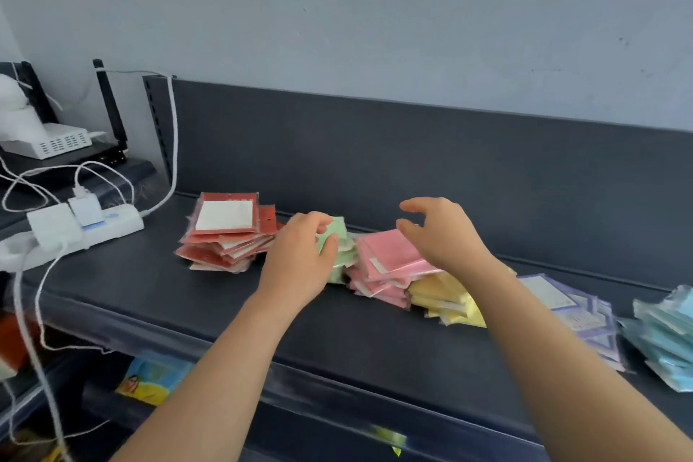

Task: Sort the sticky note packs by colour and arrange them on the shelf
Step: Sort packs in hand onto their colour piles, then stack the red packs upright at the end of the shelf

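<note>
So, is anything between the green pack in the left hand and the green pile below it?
Nothing visible. The left hand grips the green pack right over the green pile, which sits between the red pile and the pink pile. The right hand hovers open above the pink pile, off to the side.

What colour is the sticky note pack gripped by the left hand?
Light green; the head view shows the left hand pinching the green pack.

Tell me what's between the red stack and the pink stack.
In the head view, green packs lie between the red stack and pink stack; the left hand grips the top one.
</note>
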Motion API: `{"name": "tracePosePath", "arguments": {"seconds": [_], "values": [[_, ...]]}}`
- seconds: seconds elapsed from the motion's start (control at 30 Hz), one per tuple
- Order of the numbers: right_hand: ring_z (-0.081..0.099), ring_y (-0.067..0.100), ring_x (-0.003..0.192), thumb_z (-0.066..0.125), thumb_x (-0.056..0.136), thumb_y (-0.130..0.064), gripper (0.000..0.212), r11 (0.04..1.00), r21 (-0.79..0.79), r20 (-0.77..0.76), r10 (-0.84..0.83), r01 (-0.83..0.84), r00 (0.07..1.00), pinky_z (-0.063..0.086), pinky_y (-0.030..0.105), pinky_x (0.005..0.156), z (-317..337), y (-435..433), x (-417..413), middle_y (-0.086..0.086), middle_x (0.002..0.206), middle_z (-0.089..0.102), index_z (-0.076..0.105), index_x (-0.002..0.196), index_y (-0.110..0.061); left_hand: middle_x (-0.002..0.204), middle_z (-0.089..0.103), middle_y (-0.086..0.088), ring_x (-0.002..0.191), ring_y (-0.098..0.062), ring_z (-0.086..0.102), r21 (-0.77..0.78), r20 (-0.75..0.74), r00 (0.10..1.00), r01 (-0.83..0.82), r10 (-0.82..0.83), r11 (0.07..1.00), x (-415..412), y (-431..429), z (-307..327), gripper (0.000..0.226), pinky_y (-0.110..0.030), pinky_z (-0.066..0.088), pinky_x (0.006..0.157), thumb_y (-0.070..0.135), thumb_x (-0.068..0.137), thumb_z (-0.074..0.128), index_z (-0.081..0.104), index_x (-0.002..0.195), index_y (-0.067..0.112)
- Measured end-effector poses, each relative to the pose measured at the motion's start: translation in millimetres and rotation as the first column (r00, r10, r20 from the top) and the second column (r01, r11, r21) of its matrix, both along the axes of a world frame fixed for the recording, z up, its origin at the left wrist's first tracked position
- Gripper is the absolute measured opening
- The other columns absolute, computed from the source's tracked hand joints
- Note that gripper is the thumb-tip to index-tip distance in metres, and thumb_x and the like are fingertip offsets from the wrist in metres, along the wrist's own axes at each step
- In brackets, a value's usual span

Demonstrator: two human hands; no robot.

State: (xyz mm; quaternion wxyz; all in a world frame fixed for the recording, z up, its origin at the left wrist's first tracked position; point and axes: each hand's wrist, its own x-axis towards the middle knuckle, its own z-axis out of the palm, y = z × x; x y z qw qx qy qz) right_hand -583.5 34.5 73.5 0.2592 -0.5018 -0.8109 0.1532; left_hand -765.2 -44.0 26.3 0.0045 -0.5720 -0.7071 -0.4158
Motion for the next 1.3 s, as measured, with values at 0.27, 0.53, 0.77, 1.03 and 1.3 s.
{"name": "tracePosePath", "arguments": {"seconds": [0.27, 0.53, 0.77, 1.03, 1.3], "values": [[0.048, 0.014, 0.127, 0.056, 0.093, -0.02, 0.043, 0.998, 0.062, -0.036, 0.025, -0.023, 0.999, 0.035, 0.022, 0.1, -15, -49, -76, -0.003, 0.139, 0.053, 0.052, 0.136, -0.018, 0.116, 0.062, -0.004, 0.107, -0.027, 0.054, 0.131, -0.277, 0.955, -0.068, 0.102, 0.989, -78, -32, 1, 0.04, -0.04, 0.045, 0.092, 0.025, 0.08, 0.076, 0.064, 0.117, 0.014], [0.036, 0.027, 0.137, 0.072, 0.081, -0.028, 0.06, 0.971, 0.228, 0.111, 0.051, -0.075, 0.993, 0.023, 0.035, 0.115, -55, -63, -119, 0.007, 0.146, 0.044, 0.052, 0.136, -0.015, 0.141, 0.042, -0.012, 0.132, -0.036, 0.036, 0.043, -0.471, 0.858, -0.208, 0.203, 0.977, -126, -41, -31, 0.086, -0.057, 0.03, 0.107, 0.042, 0.059, 0.087, 0.049, 0.131, 0.017], [0.0, 0.034, 0.147, 0.069, 0.079, -0.044, 0.079, 0.927, 0.353, 0.472, -0.057, -0.129, 0.88, -0.001, 0.05, 0.119, -71, -46, -151, 0.014, 0.158, 0.012, 0.029, 0.146, -0.026, 0.143, 0.036, -0.013, 0.134, -0.036, 0.033, -0.04, -0.581, 0.796, -0.239, 0.172, 0.97, -144, -23, -44, 0.107, -0.062, 0.021, 0.109, 0.044, 0.047, 0.091, 0.041, 0.138, 0.023], [0.037, 0.037, 0.133, 0.08, 0.065, -0.028, 0.071, 0.922, 0.387, 0.461, -0.18, -0.014, 0.869, 0.025, 0.054, 0.112, -84, -23, -161, 0.016, 0.14, 0.043, 0.052, 0.13, -0.025, 0.131, 0.045, -0.012, 0.122, -0.033, 0.038, -0.024, -0.553, 0.827, -0.143, 0.106, 0.989, -169, -3, -52, 0.088, -0.052, 0.042, 0.096, 0.037, 0.055, 0.089, 0.047, 0.131, 0.019], [0.047, 0.037, 0.122, 0.084, 0.055, -0.031, 0.071, 0.902, 0.398, 0.423, -0.34, 0.165, 0.84, 0.033, 0.054, 0.107, -86, -4, -170, 0.016, 0.13, 0.051, 0.059, 0.121, -0.026, 0.135, 0.043, -0.01, 0.126, -0.033, 0.038, -0.051, -0.554, 0.833, -0.035, 0.0, 0.998, -204, 17, -49, 0.085, -0.051, 0.041, 0.099, 0.047, 0.062, 0.084, 0.044, 0.132, 0.02]]}}
